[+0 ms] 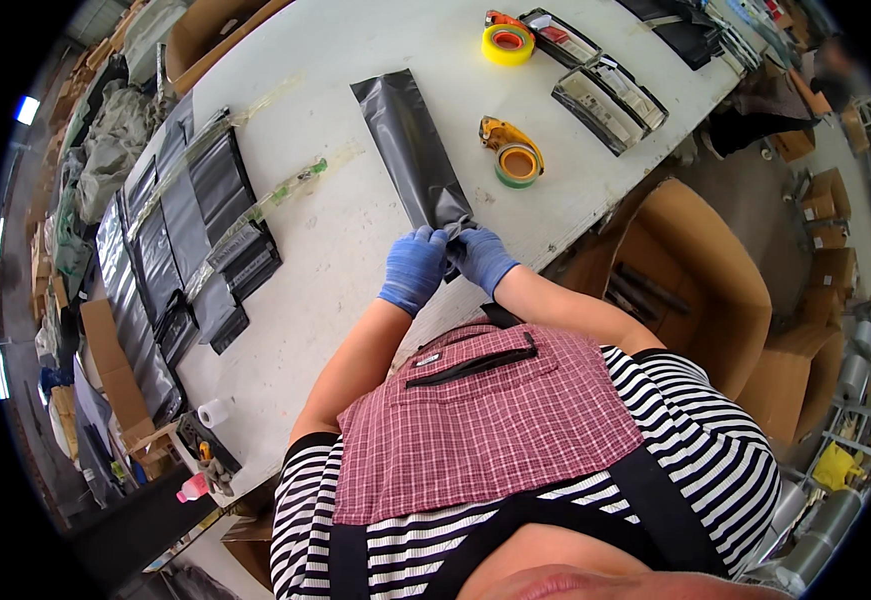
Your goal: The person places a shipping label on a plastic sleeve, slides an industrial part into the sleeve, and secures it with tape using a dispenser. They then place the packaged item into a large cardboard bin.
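A long dark grey plastic bag [410,145] lies on the white table, its far end flat and its near end bunched up. My left hand [416,268], in a blue knit glove, is closed on the bunched end. Close beside it, my right hand [481,258] in a matching glove also grips that end, its fingers nearly touching the left ones. What lies inside the folds is hidden. To the right of the bag sits an orange tape dispenser [515,155] with a green-edged roll. Farther off is another dispenser with a yellow tape roll [506,45].
Stacks of grey plastic bags [190,215] lie at the table's left, with tape strips across them. Clear-windowed packages [610,105] stand at the far right. An open cardboard box [700,270] is beside the table's right edge. A white roll [213,412] sits at the near left.
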The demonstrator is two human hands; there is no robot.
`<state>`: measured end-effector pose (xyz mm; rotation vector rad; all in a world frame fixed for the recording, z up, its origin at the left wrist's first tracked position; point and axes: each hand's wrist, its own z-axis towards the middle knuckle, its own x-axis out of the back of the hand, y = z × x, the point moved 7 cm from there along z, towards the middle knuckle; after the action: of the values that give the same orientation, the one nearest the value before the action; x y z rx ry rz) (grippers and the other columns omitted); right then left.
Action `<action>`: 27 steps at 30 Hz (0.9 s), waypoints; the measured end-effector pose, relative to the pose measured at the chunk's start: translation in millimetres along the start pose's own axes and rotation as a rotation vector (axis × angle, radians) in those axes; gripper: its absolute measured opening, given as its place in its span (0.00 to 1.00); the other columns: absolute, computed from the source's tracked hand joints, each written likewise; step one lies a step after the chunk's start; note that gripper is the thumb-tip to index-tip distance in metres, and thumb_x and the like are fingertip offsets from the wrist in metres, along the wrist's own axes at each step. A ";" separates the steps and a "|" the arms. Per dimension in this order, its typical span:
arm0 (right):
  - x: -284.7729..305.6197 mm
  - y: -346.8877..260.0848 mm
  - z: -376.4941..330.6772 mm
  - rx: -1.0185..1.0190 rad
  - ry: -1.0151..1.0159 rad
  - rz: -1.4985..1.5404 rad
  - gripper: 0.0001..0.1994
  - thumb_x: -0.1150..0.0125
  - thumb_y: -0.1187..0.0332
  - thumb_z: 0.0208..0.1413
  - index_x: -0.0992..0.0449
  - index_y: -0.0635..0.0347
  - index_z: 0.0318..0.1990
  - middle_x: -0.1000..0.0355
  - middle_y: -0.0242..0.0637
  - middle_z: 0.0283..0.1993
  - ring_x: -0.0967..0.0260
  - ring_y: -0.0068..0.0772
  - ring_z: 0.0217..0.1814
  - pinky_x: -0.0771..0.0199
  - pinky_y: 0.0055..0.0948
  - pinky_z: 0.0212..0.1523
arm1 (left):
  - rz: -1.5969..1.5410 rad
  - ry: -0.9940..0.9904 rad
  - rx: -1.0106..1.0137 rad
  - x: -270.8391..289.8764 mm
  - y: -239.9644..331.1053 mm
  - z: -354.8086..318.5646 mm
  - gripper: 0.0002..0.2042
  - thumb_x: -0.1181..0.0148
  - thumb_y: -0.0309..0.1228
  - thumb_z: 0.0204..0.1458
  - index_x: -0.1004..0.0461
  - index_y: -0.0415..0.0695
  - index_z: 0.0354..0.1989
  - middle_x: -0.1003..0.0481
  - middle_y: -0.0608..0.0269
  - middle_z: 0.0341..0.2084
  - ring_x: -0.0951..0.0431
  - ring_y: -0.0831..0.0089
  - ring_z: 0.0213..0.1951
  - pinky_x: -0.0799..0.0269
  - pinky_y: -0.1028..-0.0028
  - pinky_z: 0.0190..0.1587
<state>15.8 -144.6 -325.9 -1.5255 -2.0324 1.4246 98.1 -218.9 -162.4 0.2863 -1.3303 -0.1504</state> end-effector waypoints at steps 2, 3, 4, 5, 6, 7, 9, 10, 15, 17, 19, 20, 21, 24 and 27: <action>5.0 -15.3 -2.1 0.506 -0.116 -0.537 0.09 0.41 0.69 0.54 0.27 0.57 0.42 0.25 0.43 0.35 0.25 0.47 0.42 0.24 0.48 0.42 | -0.026 0.006 0.025 1.5 -3.9 -5.2 0.04 0.42 0.31 0.52 0.26 0.46 0.33 0.26 0.54 0.28 0.23 0.55 0.31 0.26 0.59 0.35; 2.1 -19.7 -13.1 0.678 -0.139 -0.707 0.09 0.40 0.68 0.54 0.27 0.56 0.42 0.25 0.44 0.35 0.25 0.48 0.43 0.24 0.50 0.43 | -0.187 0.000 0.117 1.6 -13.4 -9.4 0.05 0.42 0.32 0.53 0.25 0.46 0.33 0.25 0.54 0.29 0.24 0.56 0.30 0.26 0.61 0.34; 4.9 -11.8 -20.0 0.184 -0.168 -0.058 0.11 0.41 0.67 0.54 0.27 0.56 0.44 0.25 0.44 0.38 0.25 0.48 0.45 0.24 0.51 0.45 | -0.348 0.001 0.215 0.2 -27.2 -16.1 0.05 0.41 0.33 0.53 0.24 0.45 0.33 0.25 0.53 0.29 0.24 0.57 0.29 0.26 0.62 0.34; -11.2 -6.3 -44.5 -0.319 -0.172 0.580 0.12 0.41 0.66 0.55 0.28 0.57 0.46 0.24 0.44 0.40 0.25 0.48 0.47 0.24 0.53 0.47 | -0.362 0.085 0.294 1.1 -45.1 -25.9 0.09 0.40 0.35 0.55 0.23 0.42 0.33 0.24 0.56 0.28 0.24 0.64 0.28 0.27 0.66 0.32; -14.2 -24.0 -65.6 -0.406 -0.155 0.529 0.11 0.45 0.66 0.59 0.29 0.57 0.48 0.25 0.44 0.45 0.26 0.49 0.50 0.25 0.50 0.51 | -0.536 0.042 0.512 -20.6 -75.0 -41.7 0.11 0.40 0.37 0.56 0.24 0.41 0.35 0.24 0.57 0.28 0.24 0.66 0.28 0.27 0.67 0.32; -11.4 -22.3 -65.8 -0.408 -0.148 0.529 0.11 0.45 0.66 0.59 0.29 0.57 0.48 0.25 0.44 0.45 0.26 0.49 0.50 0.25 0.50 0.51 | -0.716 -0.016 0.720 -30.1 -83.2 -46.0 0.13 0.40 0.39 0.57 0.24 0.40 0.36 0.24 0.59 0.29 0.23 0.68 0.29 0.27 0.68 0.32; 4.7 -20.7 -58.8 -0.317 0.021 0.466 0.10 0.48 0.67 0.62 0.29 0.58 0.48 0.25 0.45 0.46 0.27 0.47 0.51 0.23 0.47 0.49 | -0.903 -0.102 0.934 -47.0 -77.9 -48.0 0.14 0.41 0.41 0.58 0.24 0.41 0.40 0.23 0.62 0.30 0.23 0.70 0.30 0.27 0.70 0.33; 6.7 -14.1 -54.8 -0.349 0.009 0.344 0.09 0.48 0.67 0.63 0.29 0.57 0.47 0.24 0.44 0.46 0.26 0.44 0.49 0.22 0.43 0.47 | -1.049 -0.174 1.038 -55.7 -71.8 -50.0 0.14 0.41 0.41 0.58 0.25 0.42 0.42 0.23 0.61 0.31 0.23 0.70 0.30 0.27 0.70 0.32; 16.9 1.8 -69.1 -0.377 0.008 0.042 0.09 0.43 0.68 0.61 0.27 0.57 0.47 0.24 0.41 0.45 0.24 0.38 0.44 0.21 0.36 0.44 | -1.235 -0.337 1.114 -93.1 -75.8 -71.2 0.12 0.40 0.36 0.56 0.26 0.44 0.44 0.22 0.60 0.32 0.21 0.69 0.30 0.25 0.70 0.29; 8.7 -13.0 -74.5 -0.203 -0.144 -0.420 0.10 0.42 0.69 0.59 0.24 0.58 0.47 0.23 0.41 0.45 0.23 0.39 0.43 0.22 0.35 0.44 | -1.265 -0.336 1.139 -93.9 -79.8 -75.0 0.11 0.40 0.35 0.56 0.27 0.43 0.44 0.22 0.60 0.31 0.21 0.69 0.30 0.24 0.71 0.29; -5.2 -32.1 -83.9 0.089 -0.218 -0.756 0.10 0.41 0.69 0.58 0.23 0.57 0.47 0.23 0.41 0.45 0.24 0.40 0.44 0.23 0.35 0.45 | -1.293 -0.331 1.162 -93.0 -79.5 -77.2 0.11 0.41 0.34 0.56 0.27 0.42 0.44 0.22 0.59 0.31 0.20 0.68 0.29 0.23 0.71 0.28; -21.5 -44.1 -92.6 0.399 -0.290 -1.081 0.11 0.40 0.69 0.56 0.22 0.56 0.47 0.24 0.40 0.46 0.25 0.41 0.44 0.24 0.34 0.46 | -1.327 -0.330 1.170 -91.3 -77.7 -77.3 0.10 0.42 0.32 0.57 0.27 0.41 0.43 0.22 0.59 0.31 0.20 0.67 0.29 0.22 0.71 0.28; -23.6 -42.9 -92.6 0.396 -0.291 -1.080 0.11 0.40 0.69 0.56 0.22 0.56 0.47 0.24 0.40 0.46 0.25 0.41 0.44 0.24 0.34 0.46 | -1.361 -0.329 1.178 -89.9 -75.6 -77.4 0.09 0.42 0.31 0.57 0.27 0.41 0.43 0.22 0.58 0.30 0.20 0.67 0.28 0.21 0.71 0.27; -48.7 -49.4 -103.8 0.699 -0.429 -1.219 0.12 0.38 0.68 0.54 0.22 0.54 0.46 0.25 0.38 0.40 0.28 0.43 0.47 0.26 0.35 0.49 | -1.386 -0.336 1.166 -88.6 -71.6 -74.7 0.09 0.43 0.30 0.58 0.27 0.40 0.43 0.22 0.57 0.30 0.20 0.66 0.27 0.19 0.70 0.28; -58.4 -50.8 -104.9 0.783 -0.478 -1.225 0.09 0.36 0.70 0.51 0.21 0.57 0.41 0.26 0.40 0.38 0.28 0.44 0.43 0.26 0.35 0.46 | -1.402 -0.324 1.167 -87.7 -69.6 -73.8 0.08 0.44 0.29 0.58 0.27 0.39 0.43 0.22 0.57 0.30 0.20 0.66 0.27 0.19 0.70 0.29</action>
<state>79.7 -134.3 -212.8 0.3938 -1.6322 1.6434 153.0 -252.9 -280.0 2.2400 -1.1642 -0.5910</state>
